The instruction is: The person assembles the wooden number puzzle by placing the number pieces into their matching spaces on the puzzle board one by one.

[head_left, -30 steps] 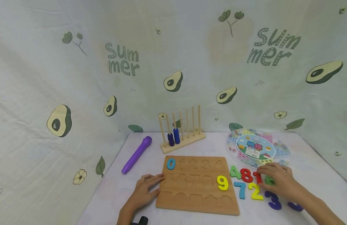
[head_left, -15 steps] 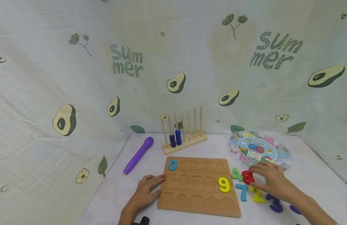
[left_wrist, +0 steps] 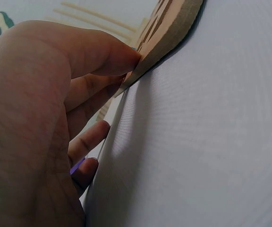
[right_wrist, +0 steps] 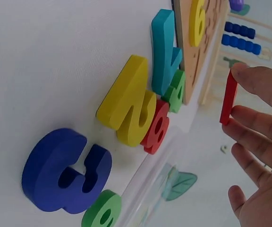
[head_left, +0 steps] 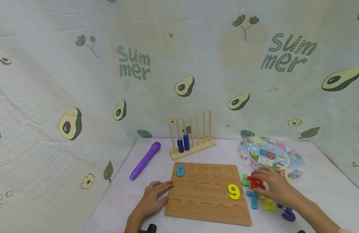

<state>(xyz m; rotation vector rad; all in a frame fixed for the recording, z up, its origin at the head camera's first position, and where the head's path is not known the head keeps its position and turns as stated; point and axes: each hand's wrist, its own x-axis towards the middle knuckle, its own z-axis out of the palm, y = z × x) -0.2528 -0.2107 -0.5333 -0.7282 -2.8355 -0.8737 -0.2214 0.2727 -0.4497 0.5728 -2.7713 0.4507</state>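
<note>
Between thumb and fingertips my right hand [head_left: 274,186] pinches a red number 1 piece [right_wrist: 228,97], held off the table above the other numbers. Below it lie a red 8 [right_wrist: 148,137], a green 4 [right_wrist: 176,94], a blue 7 [right_wrist: 160,52], a yellow 2 [right_wrist: 122,104], a purple 3 [right_wrist: 41,175] and a partly cut-off green number [right_wrist: 91,215]. The wooden number board [head_left: 208,195] carries a blue 0 [head_left: 177,171] at its upper left and a yellow 9 [head_left: 234,193] at its right. At the board's left edge, my left hand [head_left: 150,200] touches it with thumb and fingertips.
Behind the board stands a wooden bead counter [head_left: 194,149] with upright pegs and a few blue beads. A purple microphone-shaped stick [head_left: 145,161] lies to the left. A round clear game box [head_left: 243,152] sits at the back right, before a printed cloth wall [head_left: 202,48].
My right hand has gripped the red 1 and carried it left, over the red 8. The head view has shifted slightly. My left hand has stayed at the board's edge.
</note>
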